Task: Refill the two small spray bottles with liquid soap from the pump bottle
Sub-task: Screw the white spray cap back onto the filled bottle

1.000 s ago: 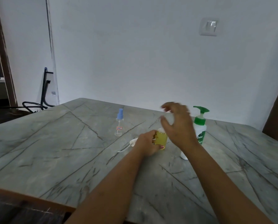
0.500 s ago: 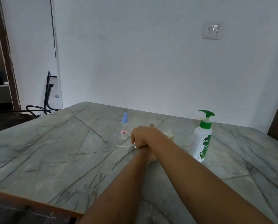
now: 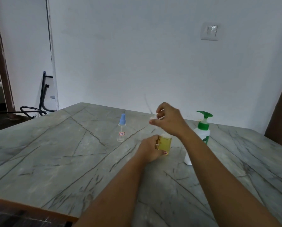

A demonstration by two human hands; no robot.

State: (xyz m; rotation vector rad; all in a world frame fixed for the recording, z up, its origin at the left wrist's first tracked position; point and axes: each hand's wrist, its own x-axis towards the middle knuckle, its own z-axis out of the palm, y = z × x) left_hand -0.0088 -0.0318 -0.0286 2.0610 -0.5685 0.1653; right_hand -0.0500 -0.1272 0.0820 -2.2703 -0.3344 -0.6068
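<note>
Left hand [image 3: 151, 149] grips yellow bottle [image 3: 166, 143]; right hand [image 3: 170, 122] raised, pinching spray top [image 3: 153, 118].

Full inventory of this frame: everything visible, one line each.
spray bottle with blue cap: 1, clear, upright on the table, left of the hands
small bottle: 1, clear with yellow liquid, held in the left hand
spray head: 1, whitish with a thin blurred tube, held above the small bottle
pump bottle: 1, white with green pump, upright behind the right forearm
table: 1, grey-green with dark veins, foreground
wall switch: 1, white, upper right of the wall
black frame: 1, against the wall, far left
left hand: 1, grips the small bottle
right hand: 1, pinches the spray head
</note>
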